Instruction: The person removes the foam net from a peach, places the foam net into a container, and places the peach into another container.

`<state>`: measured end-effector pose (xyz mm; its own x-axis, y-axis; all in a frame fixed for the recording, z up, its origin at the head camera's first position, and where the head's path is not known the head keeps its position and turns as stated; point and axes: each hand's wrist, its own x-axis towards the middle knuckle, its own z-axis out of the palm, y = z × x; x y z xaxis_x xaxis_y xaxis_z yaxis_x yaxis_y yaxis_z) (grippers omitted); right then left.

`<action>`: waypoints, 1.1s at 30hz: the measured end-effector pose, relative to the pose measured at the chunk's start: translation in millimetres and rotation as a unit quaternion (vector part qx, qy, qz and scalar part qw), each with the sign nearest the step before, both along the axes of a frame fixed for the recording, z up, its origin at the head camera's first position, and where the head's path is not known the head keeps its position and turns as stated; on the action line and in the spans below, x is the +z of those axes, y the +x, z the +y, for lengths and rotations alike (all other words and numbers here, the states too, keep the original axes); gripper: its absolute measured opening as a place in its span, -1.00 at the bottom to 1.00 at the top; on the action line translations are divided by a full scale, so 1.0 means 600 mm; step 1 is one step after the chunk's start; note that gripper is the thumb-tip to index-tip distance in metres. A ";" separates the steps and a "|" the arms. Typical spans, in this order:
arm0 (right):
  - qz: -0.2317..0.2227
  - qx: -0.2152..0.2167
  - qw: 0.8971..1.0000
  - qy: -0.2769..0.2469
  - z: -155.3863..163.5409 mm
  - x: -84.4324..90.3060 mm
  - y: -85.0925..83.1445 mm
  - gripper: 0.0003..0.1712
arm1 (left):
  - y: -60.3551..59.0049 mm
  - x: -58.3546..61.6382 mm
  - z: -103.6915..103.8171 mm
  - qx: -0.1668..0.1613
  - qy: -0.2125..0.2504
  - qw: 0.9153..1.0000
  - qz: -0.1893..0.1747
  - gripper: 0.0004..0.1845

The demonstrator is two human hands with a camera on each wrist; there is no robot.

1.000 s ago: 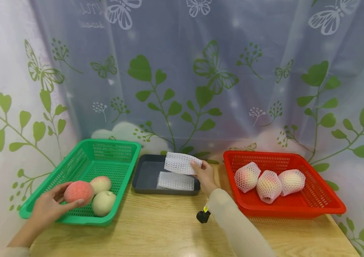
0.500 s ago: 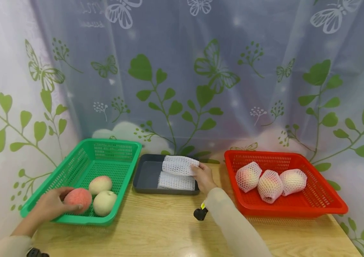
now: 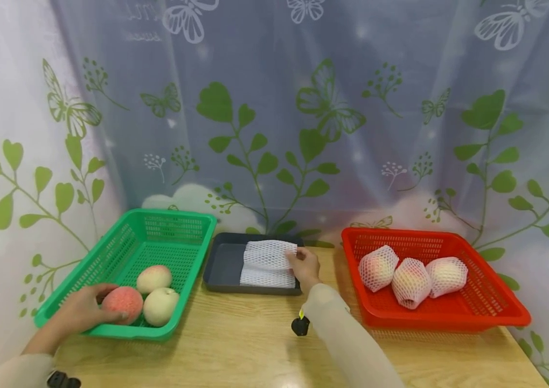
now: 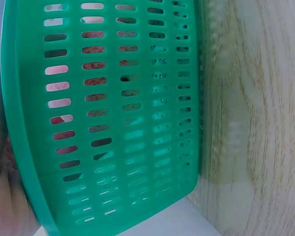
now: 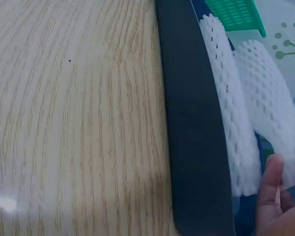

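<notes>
In the head view my left hand (image 3: 80,311) grips a red peach (image 3: 123,304) inside the front left of the green basket (image 3: 169,249). Two paler peaches lie beside it: a blushed one (image 3: 154,278) and a creamy one (image 3: 160,307). The basket wall (image 4: 108,164) mostly hides the peach in the left wrist view. My right hand (image 3: 305,268) pinches the right end of a white foam fruit net (image 3: 265,252) over the dark grey tray (image 3: 221,264). Thumb and fingers meet on the net (image 5: 265,91) in the right wrist view. Another foam net (image 3: 264,279) lies flat beneath it.
A red basket (image 3: 449,317) stands on the right, holding a netted peach (image 3: 378,268) and two more like it. The wooden table (image 3: 235,339) stretches in front of the tray. A printed curtain (image 3: 264,108) hangs close behind everything.
My right hand has lowered the foam net toward the tray, so it now overlaps the other net. My left hand has sunk slightly deeper into the green basket with the red peach.
</notes>
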<state>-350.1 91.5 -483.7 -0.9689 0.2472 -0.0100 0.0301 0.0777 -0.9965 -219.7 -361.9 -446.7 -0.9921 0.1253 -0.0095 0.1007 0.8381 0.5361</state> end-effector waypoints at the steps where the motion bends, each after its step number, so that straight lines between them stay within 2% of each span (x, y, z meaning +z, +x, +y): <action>1: -0.003 -0.003 1.000 0.013 0.001 0.000 0.002 -0.60 | -0.001 0.000 0.001 -0.002 0.001 1.000 -0.003 -0.19; 10: -0.037 -0.020 0.994 0.100 0.002 -0.013 0.006 -0.58 | -0.003 -0.001 0.002 -0.005 0.008 1.000 -0.013 -0.18; 13: -0.027 -0.045 0.986 0.156 -0.004 -0.017 0.007 -0.62 | -0.003 0.001 0.003 -0.005 0.006 1.000 -0.012 -0.18; 16: -0.009 -0.069 0.972 0.223 -0.011 -0.020 0.009 -0.72 | -0.005 0.000 0.002 -0.002 0.000 1.000 -0.011 -0.19; 20: 0.010 -0.077 0.957 0.278 -0.016 -0.025 0.011 -0.79 | -0.009 0.000 0.003 -0.001 -0.008 1.000 -0.011 -0.19; 24: 0.019 -0.075 0.949 0.305 -0.017 -0.028 0.012 -0.80 | -0.011 0.000 0.003 -0.003 -0.002 1.000 -0.020 -0.20; 26: 0.024 -0.073 0.948 0.308 -0.016 -0.027 0.012 -0.79 | -0.011 0.000 0.002 -0.004 0.001 1.000 -0.022 -0.20; 33: 0.000 -0.056 0.956 0.289 -0.015 -0.020 0.014 -0.69 | -0.012 -0.001 -0.001 -0.015 -0.006 1.000 -0.026 -0.17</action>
